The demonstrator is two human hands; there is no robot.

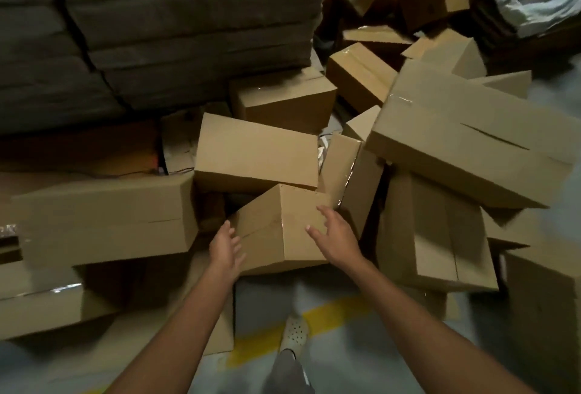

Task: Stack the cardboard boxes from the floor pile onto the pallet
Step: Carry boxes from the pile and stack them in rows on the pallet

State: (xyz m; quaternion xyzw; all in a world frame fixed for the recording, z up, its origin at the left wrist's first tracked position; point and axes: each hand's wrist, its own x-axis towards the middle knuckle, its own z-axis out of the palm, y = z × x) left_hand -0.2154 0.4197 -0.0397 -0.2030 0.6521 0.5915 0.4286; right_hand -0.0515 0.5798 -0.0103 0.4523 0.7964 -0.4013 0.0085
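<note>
Single head-worn wide-angle view, facing forward-down, close above box pile (256,151).

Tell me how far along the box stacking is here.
Done: nothing can be confirmed; no pallet shows in this view. In hand: the left hand and right hand, both open, reach to either side of a tilted cardboard box at the pile's front, not yet gripping it. Left: many boxes lie jumbled on the floor, so much of the pile remains.
</note>
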